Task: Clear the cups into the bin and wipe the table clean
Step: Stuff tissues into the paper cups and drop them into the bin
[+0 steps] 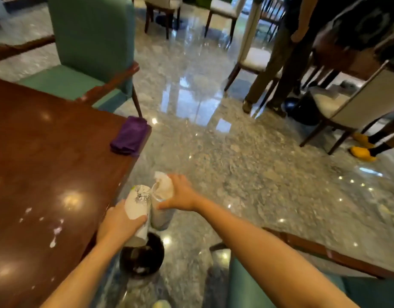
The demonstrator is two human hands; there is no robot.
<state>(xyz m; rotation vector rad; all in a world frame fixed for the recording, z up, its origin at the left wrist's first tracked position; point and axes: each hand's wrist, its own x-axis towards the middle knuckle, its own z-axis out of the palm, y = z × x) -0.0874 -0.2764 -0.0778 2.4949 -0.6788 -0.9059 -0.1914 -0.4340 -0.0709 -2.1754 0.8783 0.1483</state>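
My left hand (118, 223) grips a crushed white paper cup (138, 205) just off the table's right edge. Beside it, my right hand (182, 194) holds a second crumpled white cup (163, 188), and the two cups touch. Both hang above a small dark round bin (142, 256) on the floor, which has some pale scraps inside. The dark wooden table (47, 163) fills the left side and carries white and pinkish spill spots (56, 232) near its front. A folded purple cloth (129, 136) lies on the table's far right corner.
A teal armchair (89, 52) stands behind the table, and another teal seat (280, 290) is at the bottom right. People's legs (278, 70) and white chairs (347, 107) crowd the upper right. Glossy marble floor (236, 163) spreads across the middle.
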